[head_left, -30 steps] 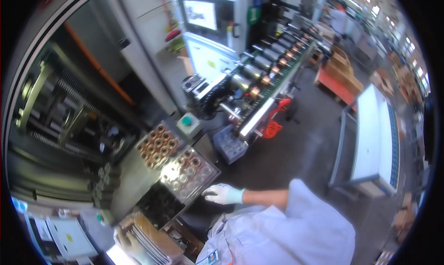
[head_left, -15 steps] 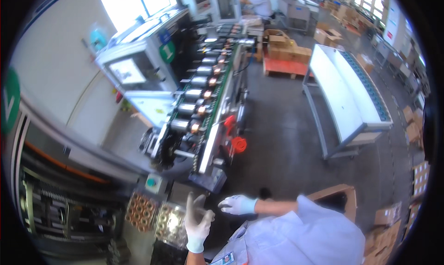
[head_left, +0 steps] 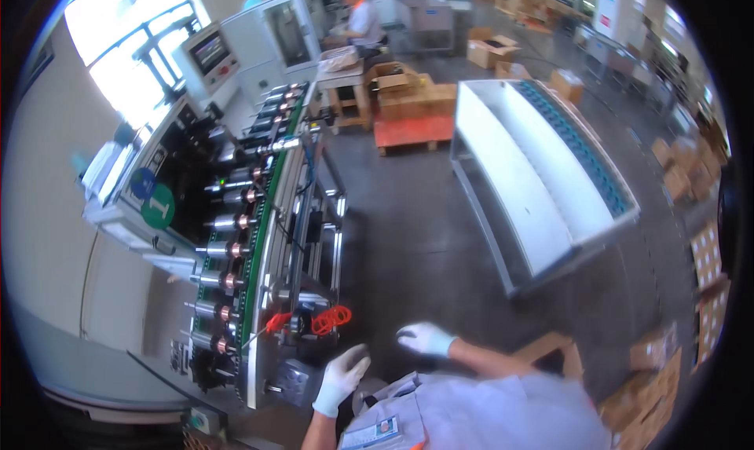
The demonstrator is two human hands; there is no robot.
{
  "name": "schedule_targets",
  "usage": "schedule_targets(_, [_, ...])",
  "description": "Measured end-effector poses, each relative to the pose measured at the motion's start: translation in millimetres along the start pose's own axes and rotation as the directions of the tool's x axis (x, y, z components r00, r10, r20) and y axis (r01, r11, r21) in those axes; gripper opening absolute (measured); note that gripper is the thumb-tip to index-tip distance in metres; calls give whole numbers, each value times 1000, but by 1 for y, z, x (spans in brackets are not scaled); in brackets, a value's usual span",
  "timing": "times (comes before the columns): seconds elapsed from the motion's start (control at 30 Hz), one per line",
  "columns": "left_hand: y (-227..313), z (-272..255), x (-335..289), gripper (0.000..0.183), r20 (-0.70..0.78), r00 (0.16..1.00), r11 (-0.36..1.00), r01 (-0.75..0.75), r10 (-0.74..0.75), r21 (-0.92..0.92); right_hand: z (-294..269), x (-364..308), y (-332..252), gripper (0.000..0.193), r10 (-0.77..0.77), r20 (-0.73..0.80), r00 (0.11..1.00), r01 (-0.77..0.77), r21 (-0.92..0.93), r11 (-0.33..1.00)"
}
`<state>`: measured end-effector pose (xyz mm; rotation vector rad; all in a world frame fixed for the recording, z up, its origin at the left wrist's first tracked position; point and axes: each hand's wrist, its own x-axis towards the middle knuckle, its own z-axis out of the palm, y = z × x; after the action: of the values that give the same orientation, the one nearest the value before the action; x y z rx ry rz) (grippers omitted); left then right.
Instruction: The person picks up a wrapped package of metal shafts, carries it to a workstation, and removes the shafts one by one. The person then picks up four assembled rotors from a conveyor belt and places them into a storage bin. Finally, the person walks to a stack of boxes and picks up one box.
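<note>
My left hand (head_left: 343, 378), in a white glove with a greyish finger area, is above the near end of the conveyor rack, just right of a grey metal box (head_left: 290, 381). Its fingers are loosely bent and apart, with nothing visible in them. To its right my right hand (head_left: 426, 339), gloved likewise, hangs over the grey floor, fingers half stretched and empty. Ahead on the left, a conveyor (head_left: 255, 293) with a green rail carries a row of metal rotors (head_left: 225, 250) with copper-coloured ends. A coiled red hose (head_left: 331, 320) hangs at its near side.
A white two-trough cart (head_left: 514, 187) stands ahead on the right. Beyond the conveyor, cartons (head_left: 420, 102) sit on a red pallet (head_left: 408, 129). A person (head_left: 363, 22) sits by a small table further back. An open carton (head_left: 569, 356) is beside my right forearm.
My view has swung to the right and up; the tray of copper-coloured rings has mostly left it. My left hand has moved away from that tray, its fingers more bent.
</note>
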<state>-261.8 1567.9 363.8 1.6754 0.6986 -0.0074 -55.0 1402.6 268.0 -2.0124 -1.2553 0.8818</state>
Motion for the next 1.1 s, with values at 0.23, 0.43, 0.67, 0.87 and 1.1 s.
schedule_targets(0.23, [73,33,161,44,172,962,922,-254,211,291,-79,36,67,28,303,-83,949,-216,527,822])
schedule_targets(0.43, [107,52,320,46,212,956,952,-243,202,187,-162,101,124,29,362,-89,928,-268,515,814])
schedule_targets(0.67, [193,42,523,85,-78,970,958,-241,231,-155,-316,214,201,26,519,-141,843,-310,662,683])
schedule_targets(0.87, [276,-45,621,85,-385,915,876,-282,122,-391,-395,359,208,28,526,-7,850,-355,731,583])
schedule_targets(1.1, [314,-151,701,74,-723,690,819,-423,14,-388,-474,581,220,30,206,298,932,-360,693,625])
